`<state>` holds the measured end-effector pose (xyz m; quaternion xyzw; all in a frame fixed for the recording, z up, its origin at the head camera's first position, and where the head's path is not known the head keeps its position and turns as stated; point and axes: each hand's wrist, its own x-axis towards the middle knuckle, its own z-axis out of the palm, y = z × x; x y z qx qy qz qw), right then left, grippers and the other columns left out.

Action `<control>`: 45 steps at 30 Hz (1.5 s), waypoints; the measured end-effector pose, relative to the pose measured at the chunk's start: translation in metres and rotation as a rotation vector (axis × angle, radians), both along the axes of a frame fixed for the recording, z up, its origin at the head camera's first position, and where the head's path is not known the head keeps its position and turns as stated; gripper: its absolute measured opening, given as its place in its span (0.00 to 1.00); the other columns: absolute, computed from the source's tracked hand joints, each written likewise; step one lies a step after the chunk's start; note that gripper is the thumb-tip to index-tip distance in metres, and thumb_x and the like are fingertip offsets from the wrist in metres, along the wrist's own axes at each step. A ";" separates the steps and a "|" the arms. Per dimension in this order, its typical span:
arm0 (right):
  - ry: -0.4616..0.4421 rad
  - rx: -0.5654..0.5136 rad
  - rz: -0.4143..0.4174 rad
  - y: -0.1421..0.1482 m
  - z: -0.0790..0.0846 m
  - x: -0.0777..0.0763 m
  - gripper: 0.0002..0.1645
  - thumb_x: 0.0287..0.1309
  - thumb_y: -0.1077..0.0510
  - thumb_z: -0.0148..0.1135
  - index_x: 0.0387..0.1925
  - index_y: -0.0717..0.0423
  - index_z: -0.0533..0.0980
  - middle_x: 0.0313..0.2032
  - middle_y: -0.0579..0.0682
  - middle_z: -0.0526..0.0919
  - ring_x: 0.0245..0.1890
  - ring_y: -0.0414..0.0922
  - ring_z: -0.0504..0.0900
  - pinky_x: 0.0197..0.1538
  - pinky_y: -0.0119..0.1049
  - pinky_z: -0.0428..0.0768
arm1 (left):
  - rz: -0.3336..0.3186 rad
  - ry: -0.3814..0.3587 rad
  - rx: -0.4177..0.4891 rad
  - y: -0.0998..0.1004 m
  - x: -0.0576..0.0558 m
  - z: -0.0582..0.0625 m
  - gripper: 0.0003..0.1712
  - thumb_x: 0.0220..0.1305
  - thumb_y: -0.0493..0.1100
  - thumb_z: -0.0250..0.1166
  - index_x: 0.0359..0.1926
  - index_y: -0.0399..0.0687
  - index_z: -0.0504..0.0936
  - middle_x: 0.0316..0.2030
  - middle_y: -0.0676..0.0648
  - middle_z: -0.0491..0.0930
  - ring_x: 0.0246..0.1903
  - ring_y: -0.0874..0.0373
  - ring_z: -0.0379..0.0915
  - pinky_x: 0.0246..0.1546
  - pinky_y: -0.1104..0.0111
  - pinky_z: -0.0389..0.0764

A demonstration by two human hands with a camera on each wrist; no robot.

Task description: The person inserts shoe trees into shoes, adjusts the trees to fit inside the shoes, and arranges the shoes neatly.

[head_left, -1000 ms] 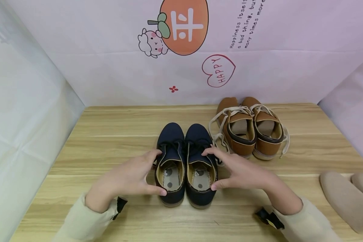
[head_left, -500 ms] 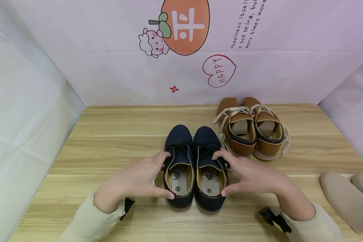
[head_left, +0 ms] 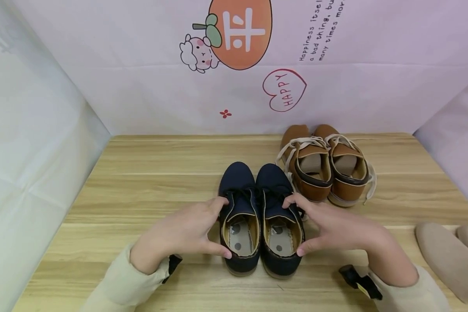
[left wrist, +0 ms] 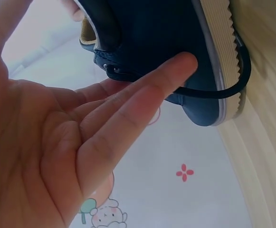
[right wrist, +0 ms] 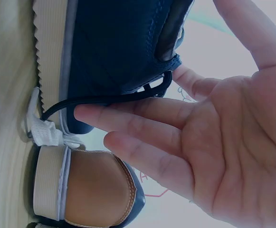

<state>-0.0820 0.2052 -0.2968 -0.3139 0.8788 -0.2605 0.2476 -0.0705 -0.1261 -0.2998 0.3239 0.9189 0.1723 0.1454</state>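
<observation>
Left grip (head_left: 191, 227) and right grip (head_left: 331, 225), fingers apart, touch the navy shoes (head_left: 242, 207) standing side-by-side between them.

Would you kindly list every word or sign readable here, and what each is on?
"HAPPY": red heart on the white backdrop.
"平": orange fruit printed there, sideways.
"Happiness itsel… a bad thing, bu… many times mor…": the backdrop, line ends cut off.
Unreadable: faint grey marks on the left sheet; dark marks inside the navy shoes.
</observation>
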 end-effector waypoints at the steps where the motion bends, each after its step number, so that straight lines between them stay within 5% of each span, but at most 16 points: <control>1: -0.002 0.002 0.001 0.000 0.001 0.000 0.51 0.48 0.34 0.72 0.67 0.40 0.56 0.32 0.44 0.74 0.17 0.33 0.59 0.27 0.30 0.67 | 0.003 -0.004 0.000 0.001 0.001 0.001 0.57 0.49 0.68 0.74 0.68 0.37 0.62 0.60 0.39 0.77 0.53 0.52 0.79 0.58 0.59 0.78; 19: -0.005 0.025 -0.022 0.001 0.005 0.002 0.51 0.47 0.33 0.72 0.67 0.39 0.56 0.21 0.39 0.59 0.17 0.33 0.57 0.26 0.30 0.67 | 0.011 -0.020 -0.029 -0.004 0.000 0.008 0.51 0.58 0.62 0.70 0.71 0.37 0.61 0.62 0.38 0.76 0.56 0.49 0.79 0.59 0.57 0.78; 25: 0.017 0.018 -0.012 0.002 0.005 0.002 0.51 0.48 0.32 0.71 0.67 0.40 0.56 0.42 0.48 0.75 0.25 0.37 0.70 0.33 0.32 0.69 | 0.036 0.038 -0.013 -0.005 0.002 0.011 0.55 0.54 0.64 0.72 0.74 0.42 0.58 0.69 0.41 0.68 0.65 0.49 0.70 0.65 0.56 0.73; 30: 0.031 0.019 -0.006 0.003 0.004 0.002 0.50 0.49 0.31 0.69 0.67 0.40 0.56 0.54 0.50 0.73 0.33 0.40 0.74 0.37 0.32 0.71 | 0.019 0.101 -0.012 -0.003 0.002 0.009 0.64 0.47 0.71 0.73 0.75 0.42 0.56 0.72 0.41 0.61 0.69 0.48 0.65 0.66 0.56 0.72; 35: 0.076 0.031 0.006 0.003 0.004 0.003 0.51 0.49 0.28 0.67 0.68 0.40 0.57 0.63 0.48 0.70 0.47 0.41 0.77 0.46 0.37 0.77 | 0.027 0.050 -0.034 -0.001 0.002 0.005 0.72 0.41 0.79 0.70 0.77 0.42 0.52 0.76 0.42 0.52 0.73 0.48 0.58 0.64 0.57 0.74; 45: 0.115 0.035 0.028 0.005 0.005 0.004 0.53 0.50 0.23 0.60 0.71 0.40 0.56 0.68 0.44 0.67 0.63 0.45 0.74 0.59 0.49 0.77 | -0.019 0.045 -0.022 0.004 0.000 -0.005 0.73 0.43 0.78 0.69 0.77 0.41 0.50 0.77 0.39 0.50 0.73 0.47 0.59 0.69 0.57 0.69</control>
